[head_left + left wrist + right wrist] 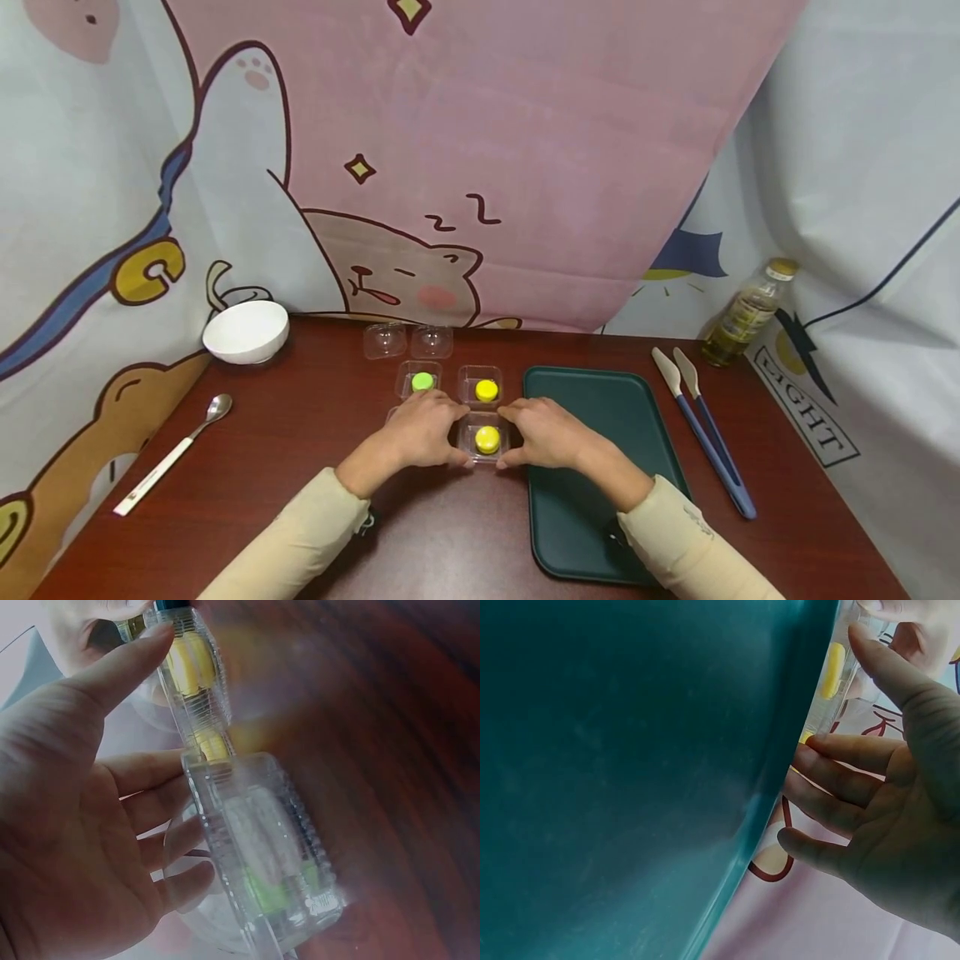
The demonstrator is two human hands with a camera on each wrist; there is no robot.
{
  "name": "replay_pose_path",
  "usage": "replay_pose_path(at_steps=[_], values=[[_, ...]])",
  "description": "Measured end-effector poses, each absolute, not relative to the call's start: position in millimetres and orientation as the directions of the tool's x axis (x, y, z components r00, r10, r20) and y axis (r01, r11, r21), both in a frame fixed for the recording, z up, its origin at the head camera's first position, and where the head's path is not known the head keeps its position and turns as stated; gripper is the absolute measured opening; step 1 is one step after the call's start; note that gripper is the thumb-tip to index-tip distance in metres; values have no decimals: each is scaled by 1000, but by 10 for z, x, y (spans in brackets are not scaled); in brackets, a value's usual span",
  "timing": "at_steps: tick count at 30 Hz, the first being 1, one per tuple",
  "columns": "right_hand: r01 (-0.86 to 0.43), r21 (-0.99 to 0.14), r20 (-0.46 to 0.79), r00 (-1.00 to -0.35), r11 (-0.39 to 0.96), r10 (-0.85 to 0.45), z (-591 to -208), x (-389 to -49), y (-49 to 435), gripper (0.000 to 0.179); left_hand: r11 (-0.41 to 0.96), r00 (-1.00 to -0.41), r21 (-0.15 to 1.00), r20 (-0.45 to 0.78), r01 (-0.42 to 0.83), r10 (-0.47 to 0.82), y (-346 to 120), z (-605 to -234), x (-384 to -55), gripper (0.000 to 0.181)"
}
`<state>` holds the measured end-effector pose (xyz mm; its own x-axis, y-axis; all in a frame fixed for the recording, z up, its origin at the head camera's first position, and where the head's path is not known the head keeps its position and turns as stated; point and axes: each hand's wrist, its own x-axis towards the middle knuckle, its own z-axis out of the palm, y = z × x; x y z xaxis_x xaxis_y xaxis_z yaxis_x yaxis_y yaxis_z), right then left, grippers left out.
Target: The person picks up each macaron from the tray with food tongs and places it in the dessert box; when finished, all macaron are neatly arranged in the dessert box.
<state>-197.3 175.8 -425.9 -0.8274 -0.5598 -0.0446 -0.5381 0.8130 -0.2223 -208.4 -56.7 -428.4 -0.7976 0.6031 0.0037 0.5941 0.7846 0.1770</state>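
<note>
Both hands are at a clear plastic box with a yellow macaron in it. My left hand holds its left side, thumb at the near corner and forefinger at the far one. On the right side my right hand holds it the same way. Just beyond stands another clear box with a yellow macaron; left of that, a box holds a green macaron. A box with a pale macaron is mostly hidden under the left hand in the head view.
Two clear lids lie behind the boxes. A dark green tray sits under the right forearm. Blue-handled tongs and an oil bottle are at right; a white bowl and a spoon are at left.
</note>
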Motion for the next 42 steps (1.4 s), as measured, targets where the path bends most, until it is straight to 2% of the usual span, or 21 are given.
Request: replay_pose_path(at_steps=[14, 21, 27, 31, 35, 42], values=[[-531, -227, -50, -831, 816, -555, -4264, -1973, 1816, 78, 778, -796, 208, 6, 593, 606, -599, -4261, -2062, 85], [-518, -299, -42, -832, 801, -553, -4132, -2047, 1897, 77, 749, -795, 285, 91, 598, 600, -772, -4124, -2142, 78], [-529, -348, 22, -830, 774, -557, -4029, -2194, 2002, 63, 780, -870, 391, 163, 489, 465, -1039, -3971, -2338, 76], [-499, -353, 8, -848, 791, -531, -4027, -2324, 2028, 65, 815, -918, 424, 184, 396, 351, -1274, -3927, -2523, 78], [-468, -346, -35, -860, 813, -509, -4046, -2438, 2004, 72, 852, -955, 431, 145, 298, 260, -1489, -3938, -2711, 86], [-415, -338, -104, -876, 845, -471, -4090, -2583, 1913, 83, 880, -977, 430, 23, 201, 212, -1782, -4114, -3045, 105]])
